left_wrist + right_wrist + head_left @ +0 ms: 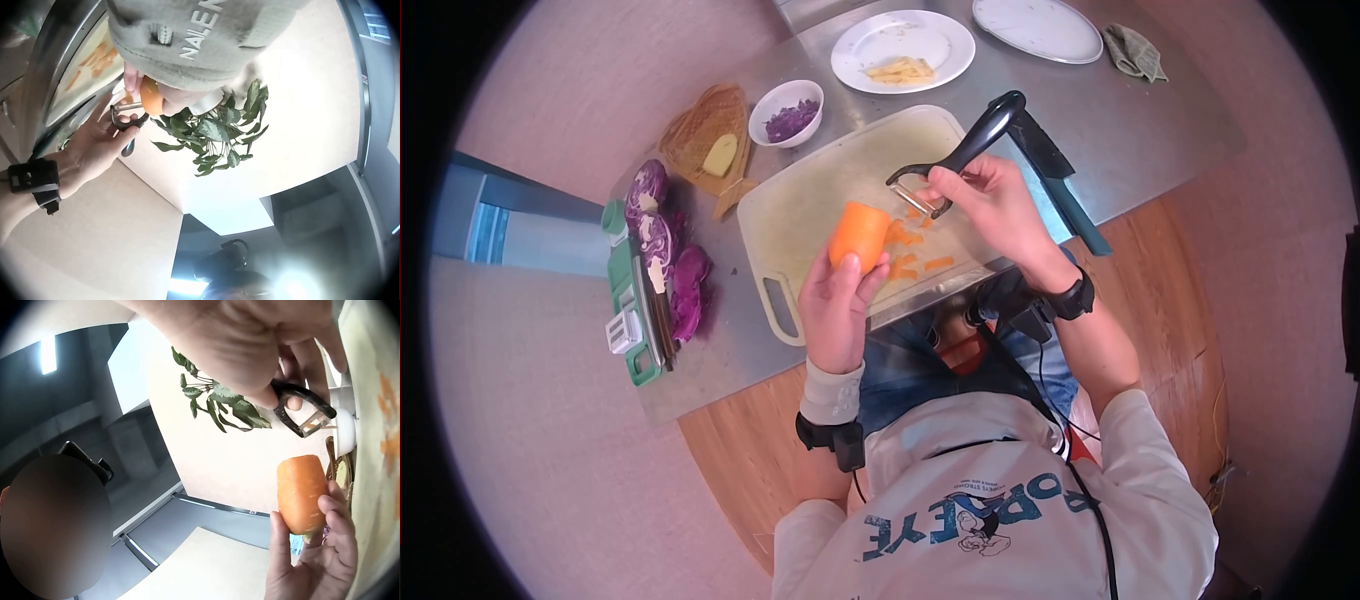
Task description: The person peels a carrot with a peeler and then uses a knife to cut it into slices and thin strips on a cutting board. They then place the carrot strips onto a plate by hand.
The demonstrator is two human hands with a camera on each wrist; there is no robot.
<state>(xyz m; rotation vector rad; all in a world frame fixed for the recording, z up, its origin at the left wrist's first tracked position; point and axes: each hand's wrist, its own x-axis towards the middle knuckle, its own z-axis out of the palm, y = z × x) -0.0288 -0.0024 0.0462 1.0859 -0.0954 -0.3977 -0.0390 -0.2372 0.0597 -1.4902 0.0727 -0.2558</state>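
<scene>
In the head view my left hand [836, 312] grips a thick, peeled orange carrot piece [859, 236] by its lower end, over the cutting board [790, 210]. My right hand [1006, 218] holds a black peeler [978, 138] near its head, its handle pointing up and away. The metal blade faces the carrot from a short way to the right. In the right wrist view, fingers and thumb wrap the base of the carrot [302, 490], and the peeler's head [306, 409] hangs just above it. Orange carrot peelings [905, 240] lie scattered on the board below.
A dark-handled knife [1084, 225] lies right of the board. Behind stand a bowl of shredded purple cabbage [768, 98], a plate with pale yellow strips [855, 50], another plate [1040, 30] and a cloth [1135, 55]. At left are a basket [690, 130], cut cabbage [690, 290] and a green slicer [622, 265].
</scene>
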